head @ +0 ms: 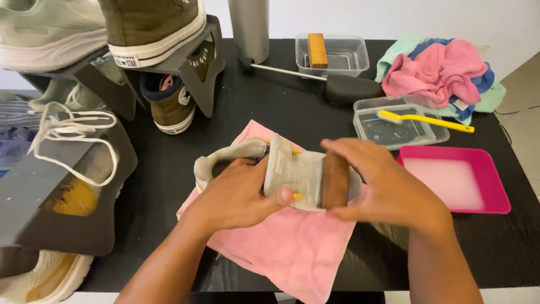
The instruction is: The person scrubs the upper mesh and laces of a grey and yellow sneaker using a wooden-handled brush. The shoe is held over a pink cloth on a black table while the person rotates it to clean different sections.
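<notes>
At the centre of the frame, my left hand (239, 194) grips a pale mesh shoe (292, 171) lying on its side, my fingers (281, 198) curled around its upper with the thumb pressed along the mesh. My right hand (377, 186) closes its fingers over a brown wooden brush (334, 181), holding it flat against the shoe near the toe. Both rest over a pink cloth (281, 247) spread on the black surface (169, 163).

Just right of my right hand sits a pink tray (495, 191) of milky liquid. Above it, a clear tub (436, 135) holds water and a yellow brush (427, 120). Farther back, another clear tub (357, 56) holds a wooden block (317, 50), and a heap of pink, blue and green cloths (444, 73) fills the upper right. At the upper left, olive high-top sneakers (154, 28) sit on a dark rack (199, 62), one above and one beneath. Along the left edge, a light shoe with loose white laces (73, 126) lies on a grey stand (50, 219).
</notes>
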